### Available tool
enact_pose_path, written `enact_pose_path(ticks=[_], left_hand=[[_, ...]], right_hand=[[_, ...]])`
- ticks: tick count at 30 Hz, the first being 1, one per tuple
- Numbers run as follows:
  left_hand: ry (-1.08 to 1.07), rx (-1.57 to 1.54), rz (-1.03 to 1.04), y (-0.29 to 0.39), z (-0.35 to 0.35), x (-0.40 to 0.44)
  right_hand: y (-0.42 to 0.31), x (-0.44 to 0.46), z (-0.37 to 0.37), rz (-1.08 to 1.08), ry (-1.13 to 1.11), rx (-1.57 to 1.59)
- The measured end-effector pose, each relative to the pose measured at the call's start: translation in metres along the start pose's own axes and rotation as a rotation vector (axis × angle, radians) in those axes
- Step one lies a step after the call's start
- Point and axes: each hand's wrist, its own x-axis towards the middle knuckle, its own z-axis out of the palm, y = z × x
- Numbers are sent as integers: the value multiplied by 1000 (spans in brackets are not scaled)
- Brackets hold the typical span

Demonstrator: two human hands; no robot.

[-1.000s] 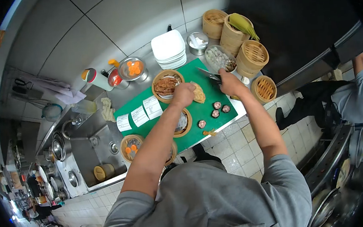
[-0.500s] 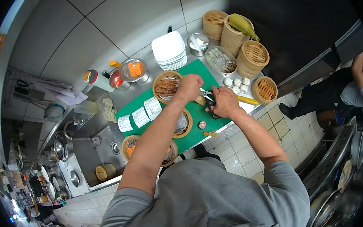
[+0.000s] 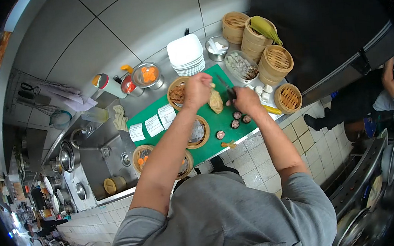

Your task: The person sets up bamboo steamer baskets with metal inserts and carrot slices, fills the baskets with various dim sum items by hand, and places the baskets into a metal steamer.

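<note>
My right hand (image 3: pixel 246 100) is closed around the dark handles of a pair of scissors (image 3: pixel 224 85), whose blades point away from me over the green cutting board (image 3: pixel 213 152). My left hand (image 3: pixel 198 91) is pinched above a bamboo steamer (image 3: pixel 170 84) of browned food (image 3: pixel 176 95). A pale bit shows by its fingertips, too small to name. Between the hands lies a tan, knobbly lump (image 3: pixel 215 103) like ginger root. Several small dark-rimmed round pieces (image 3: pixel 235 123) sit near the right hand, and a similar piece (image 3: pixel 220 135) lies closer to me.
White plates (image 3: pixel 185 50) are stacked behind the board. Bamboo steamers (image 3: pixel 275 57), a bowl of shrimp (image 3: pixel 241 65) and white mushrooms (image 3: pixel 264 91) stand at right. Printed labels (image 3: pixel 153 125) lie on the board, left of another steamer (image 3: pixel 205 143). A sink (image 3: pixel 100 156) is at left; a person (image 3: pixel 357 101) stands far right.
My left hand has lifted slightly away from the scissors. My right hand has shifted right with them, uncovering the tan lump and several round pieces.
</note>
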Motion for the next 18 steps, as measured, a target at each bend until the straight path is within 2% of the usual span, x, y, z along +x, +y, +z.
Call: enact_pose_path(ticks=[2,3,5,6,8,10,11,12,14,15,16,17,18], left_hand=[[153,-299,-192,6,-14,-1],[93,-278,-255,17,-22,-5],[48,-316,-284,15,-15,-13],[8,-352,-308,11,-9,-13],[-26,-397,-293,-1,10,-13],[-100,-703,-230,5,20,-21],[-115,-547,-267,13,15,-29],[-107,-550,-278,21,6,-34],[-104,-54,-223,27,-13,-50],[-23,-166,-282,18,-21,-61],[-18,-162,-297,5,-31,-74],[47,-224,-175,-11,-47,-90],[130,-272,-62,-26,-71,-110]], right_hand=[[8,15,-6,136,-3,-50],[13,28,1,142,-7,-47],[27,50,27,-129,240,170],[23,49,32,-109,250,170],[10,49,43,-125,518,631],[-16,20,24,203,61,1384],[1,31,48,182,36,1447],[13,38,58,187,22,1445],[34,42,73,129,207,1329],[41,33,58,213,127,1214],[58,25,50,195,174,1107],[102,29,65,84,385,650],[116,12,51,32,585,337]])
